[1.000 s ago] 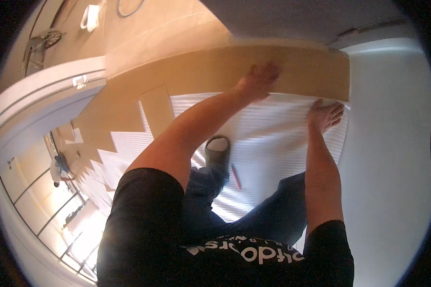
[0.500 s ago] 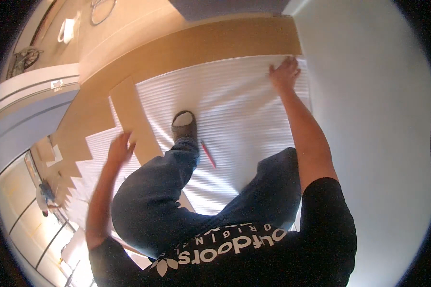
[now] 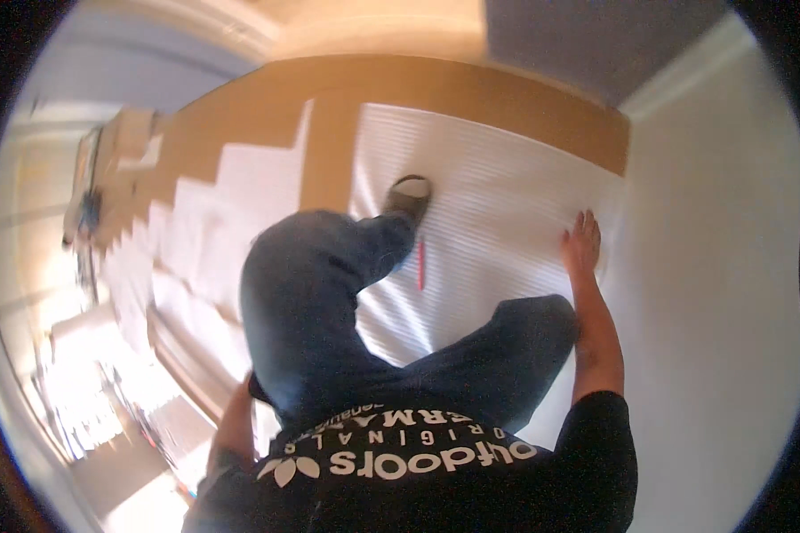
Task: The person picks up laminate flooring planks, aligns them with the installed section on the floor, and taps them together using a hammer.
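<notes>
White ribbed sheet [image 3: 493, 191] under the right grip [image 3: 582, 242], right of centre in the frame. Fingers a little spread, back of the hand up, nothing seen in it; whether the palm presses on the sheet cannot be told. Left grip hidden, its state cannot be told; only the left forearm [image 3: 233, 428] shows, lower left, beside the thigh.

Sheet fills the centre, creased near the lower middle. On it, a thin red stick-shaped tool [image 3: 422, 266], just below the shoe [image 3: 408, 197]. Shoe and bent legs [image 3: 307, 284] stand on or over the sheet, covering part of it.

Outward: tan planks [image 3: 498, 93] border the sheet along the top; one tan strip [image 3: 329, 155] runs down from them and passes behind the knee. Left of it, more white sheeting [image 3: 258, 182] meets a stepped plank edge. Pale wall [image 3: 702, 293] bounds the right side. Grey surface [image 3: 560, 44], upper right. Far left blurred.
</notes>
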`<state>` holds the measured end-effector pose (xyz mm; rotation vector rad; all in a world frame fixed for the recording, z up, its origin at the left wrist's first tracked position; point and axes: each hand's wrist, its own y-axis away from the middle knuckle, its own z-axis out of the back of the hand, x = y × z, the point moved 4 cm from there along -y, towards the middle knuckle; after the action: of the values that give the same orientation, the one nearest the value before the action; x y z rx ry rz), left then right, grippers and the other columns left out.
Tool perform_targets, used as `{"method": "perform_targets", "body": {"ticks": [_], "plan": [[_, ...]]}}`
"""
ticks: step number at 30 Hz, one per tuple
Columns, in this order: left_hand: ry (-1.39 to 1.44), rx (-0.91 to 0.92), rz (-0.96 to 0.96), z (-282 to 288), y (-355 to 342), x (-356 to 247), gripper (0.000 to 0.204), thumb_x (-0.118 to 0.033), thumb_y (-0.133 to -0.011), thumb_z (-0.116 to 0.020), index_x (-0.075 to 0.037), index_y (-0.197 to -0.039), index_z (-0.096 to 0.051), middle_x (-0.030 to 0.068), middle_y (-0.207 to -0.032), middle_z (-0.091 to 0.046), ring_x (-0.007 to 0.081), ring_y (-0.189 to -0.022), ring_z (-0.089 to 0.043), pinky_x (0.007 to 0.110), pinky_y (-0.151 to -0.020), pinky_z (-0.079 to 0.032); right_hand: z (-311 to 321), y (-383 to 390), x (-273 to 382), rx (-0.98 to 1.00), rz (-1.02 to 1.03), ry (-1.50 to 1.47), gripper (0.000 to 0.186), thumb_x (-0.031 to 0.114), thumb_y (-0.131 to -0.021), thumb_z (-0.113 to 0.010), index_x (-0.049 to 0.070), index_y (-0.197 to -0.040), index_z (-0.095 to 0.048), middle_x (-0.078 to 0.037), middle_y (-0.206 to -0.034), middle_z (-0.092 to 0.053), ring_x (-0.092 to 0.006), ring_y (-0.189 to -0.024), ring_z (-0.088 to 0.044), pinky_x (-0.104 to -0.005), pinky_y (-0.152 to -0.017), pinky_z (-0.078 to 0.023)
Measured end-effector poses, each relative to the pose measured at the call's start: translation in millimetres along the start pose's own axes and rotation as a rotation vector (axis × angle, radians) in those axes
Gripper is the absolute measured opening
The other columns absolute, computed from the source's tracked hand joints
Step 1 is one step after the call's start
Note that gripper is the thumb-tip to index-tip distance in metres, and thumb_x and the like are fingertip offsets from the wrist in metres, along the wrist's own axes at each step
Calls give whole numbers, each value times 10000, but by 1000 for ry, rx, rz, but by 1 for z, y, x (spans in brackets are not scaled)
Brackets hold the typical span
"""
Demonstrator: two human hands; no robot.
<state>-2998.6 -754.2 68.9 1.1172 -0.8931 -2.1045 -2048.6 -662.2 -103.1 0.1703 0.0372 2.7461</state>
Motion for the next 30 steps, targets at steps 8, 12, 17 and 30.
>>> {"method": "perform_targets", "body": {"ticks": [8, 12, 17, 30], "plan": [[-413, -73, -31, -64, 24, -38, 354, -294, -953, -643, -61, -1214, -699, 200, -1149, -728, 370, -1109, -683, 417, -951, -538, 22, 14, -2, 203, 217, 144, 677, 326, -960, -610, 16, -1530, -416, -173, -1603, -398, -366, -1432, -427, -466, -1186, -361], [-805, -32, -242, -65, 10, -89, 452, -352, -882, -733, -40, -1207, -696, 213, -1115, -734, 374, -1071, -701, 422, -924, -556, 19, 4, -4, 417, 244, 68, 711, 319, -962, -625, 7, -1548, -374, -182, -1633, -349, -363, -1450, -409, -473, -1187, -361], [-809, -24, -243, -114, -62, -175, 464, -348, -924, -685, -40, -1270, -664, 213, -1178, -711, 373, -1138, -666, 448, -1010, -518, 33, -3, -30, 513, 261, 97, 744, 297, -966, -644, 6, -1573, -327, -182, -1658, -303, -372, -1474, -374, -490, -1198, -339], [-759, -247, -34, -137, -288, -319, 853, -512, -807, -819, 12, -1382, -468, 216, -1384, -524, 396, -1306, -520, 493, -1077, -459, 24, 26, 157, 763, -47, 46, 537, 370, -983, -585, 11, -1381, -582, -187, -1456, -567, -360, -1357, -513, -468, -1163, -386]]}}
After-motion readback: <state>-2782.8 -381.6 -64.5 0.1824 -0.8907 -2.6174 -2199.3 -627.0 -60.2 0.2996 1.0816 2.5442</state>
